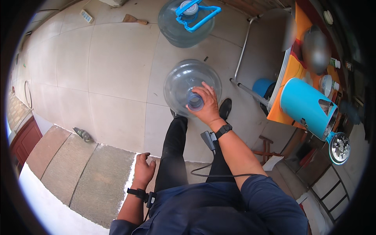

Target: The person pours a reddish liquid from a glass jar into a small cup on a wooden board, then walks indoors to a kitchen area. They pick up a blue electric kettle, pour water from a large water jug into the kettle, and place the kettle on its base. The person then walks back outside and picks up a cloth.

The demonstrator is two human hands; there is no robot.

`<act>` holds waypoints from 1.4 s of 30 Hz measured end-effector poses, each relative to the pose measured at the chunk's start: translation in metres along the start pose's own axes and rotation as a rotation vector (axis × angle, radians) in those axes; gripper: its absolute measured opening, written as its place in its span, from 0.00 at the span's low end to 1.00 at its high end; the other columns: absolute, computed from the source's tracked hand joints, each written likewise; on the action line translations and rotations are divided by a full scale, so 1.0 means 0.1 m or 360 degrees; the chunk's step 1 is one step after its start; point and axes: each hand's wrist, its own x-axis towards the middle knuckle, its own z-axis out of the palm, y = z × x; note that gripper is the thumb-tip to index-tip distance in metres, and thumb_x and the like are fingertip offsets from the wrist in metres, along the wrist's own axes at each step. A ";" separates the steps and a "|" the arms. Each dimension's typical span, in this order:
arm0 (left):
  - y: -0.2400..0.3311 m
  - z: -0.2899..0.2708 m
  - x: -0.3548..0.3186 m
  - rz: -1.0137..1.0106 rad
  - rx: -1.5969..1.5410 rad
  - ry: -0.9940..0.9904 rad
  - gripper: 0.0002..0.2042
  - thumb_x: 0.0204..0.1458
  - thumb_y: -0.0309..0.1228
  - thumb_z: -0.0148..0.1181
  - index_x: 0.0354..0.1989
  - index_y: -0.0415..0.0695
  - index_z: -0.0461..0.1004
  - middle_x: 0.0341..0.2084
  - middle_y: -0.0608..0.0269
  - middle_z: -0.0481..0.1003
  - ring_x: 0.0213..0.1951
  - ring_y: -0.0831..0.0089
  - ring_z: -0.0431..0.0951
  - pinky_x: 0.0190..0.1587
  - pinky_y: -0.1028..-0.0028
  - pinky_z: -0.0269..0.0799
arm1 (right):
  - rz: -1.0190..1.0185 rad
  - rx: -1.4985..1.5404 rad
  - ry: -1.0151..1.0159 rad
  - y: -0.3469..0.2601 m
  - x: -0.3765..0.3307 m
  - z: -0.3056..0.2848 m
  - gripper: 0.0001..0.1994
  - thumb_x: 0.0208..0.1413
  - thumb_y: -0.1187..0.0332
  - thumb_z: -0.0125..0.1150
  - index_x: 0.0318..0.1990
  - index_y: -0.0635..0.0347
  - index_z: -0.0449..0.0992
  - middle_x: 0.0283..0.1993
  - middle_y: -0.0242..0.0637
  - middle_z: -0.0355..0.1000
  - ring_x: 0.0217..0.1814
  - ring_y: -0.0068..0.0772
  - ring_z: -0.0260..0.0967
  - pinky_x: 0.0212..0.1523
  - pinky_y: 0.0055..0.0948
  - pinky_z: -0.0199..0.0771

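A large, clear water jug [178, 78] stands upright on the tiled floor just in front of my feet, its open neck facing up. My right hand [207, 105] is closed around that neck, with the fingers over its far right side. Through the clear plastic the jug looks empty. My left hand [144, 170] hangs low beside my left leg, away from the jug, its fingers loosely bent and apart with nothing in them. Beyond the first jug stands a second water jug [168, 29], with a white cap and a blue carrying handle [205, 24] at its top.
To the right is an orange table [275, 111] with a metal tube frame [243, 51] below. On it lies a blue cylindrical container [303, 100]. A green bottle [83, 134] lies at left, near stone-coloured slabs [94, 176]. A power strip [86, 16] is farther off.
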 end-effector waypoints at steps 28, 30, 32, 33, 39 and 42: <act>0.82 -1.37 -0.22 -0.0165 -0.2182 -0.0334 0.28 0.67 0.52 0.49 0.57 0.37 0.73 0.50 0.55 0.79 0.51 0.69 0.78 0.57 0.66 0.71 | 0.0047 0.1248 0.0294 -3.17 -0.51 -3.71 0.38 0.42 0.56 0.77 0.58 0.63 0.66 0.57 0.45 0.72 0.71 0.45 0.63 0.67 0.44 0.65; 0.99 -1.54 -0.44 -0.0067 -0.2120 -0.0344 0.27 0.66 0.53 0.50 0.55 0.38 0.74 0.47 0.58 0.80 0.48 0.72 0.79 0.54 0.68 0.73 | 0.0012 0.1328 0.0367 -3.16 -0.55 -3.83 0.35 0.44 0.55 0.75 0.58 0.63 0.68 0.56 0.46 0.73 0.69 0.45 0.65 0.67 0.44 0.66; 1.08 -1.66 -0.55 0.0071 -0.2045 -0.0334 0.27 0.66 0.52 0.52 0.55 0.37 0.74 0.46 0.59 0.80 0.46 0.73 0.79 0.52 0.70 0.73 | 0.0020 0.1424 0.0366 -3.08 -0.57 -4.00 0.33 0.46 0.54 0.73 0.57 0.64 0.70 0.57 0.46 0.73 0.67 0.44 0.67 0.66 0.45 0.67; 1.11 -1.74 -0.61 0.0136 -0.2003 -0.0316 0.27 0.65 0.52 0.53 0.55 0.36 0.74 0.45 0.59 0.80 0.45 0.73 0.79 0.51 0.70 0.74 | 0.0021 0.1485 0.0360 -3.02 -0.59 -4.07 0.32 0.48 0.54 0.72 0.56 0.64 0.71 0.57 0.46 0.73 0.66 0.43 0.68 0.66 0.45 0.68; 1.60 -2.13 -0.96 0.0217 -0.1784 -0.0149 0.24 0.62 0.48 0.60 0.52 0.36 0.74 0.41 0.60 0.79 0.42 0.74 0.79 0.48 0.72 0.74 | 0.0016 0.1902 0.0424 -2.44 -0.69 -4.33 0.27 0.51 0.56 0.71 0.56 0.58 0.72 0.54 0.38 0.73 0.69 0.42 0.63 0.74 0.47 0.57; 1.73 -2.23 -1.06 0.0248 -0.1690 -0.0076 0.23 0.63 0.45 0.59 0.53 0.36 0.73 0.42 0.61 0.79 0.43 0.73 0.79 0.46 0.73 0.74 | 0.0074 0.2131 0.0415 -2.18 -0.70 -4.32 0.25 0.52 0.57 0.71 0.55 0.58 0.74 0.53 0.37 0.74 0.68 0.41 0.64 0.74 0.47 0.59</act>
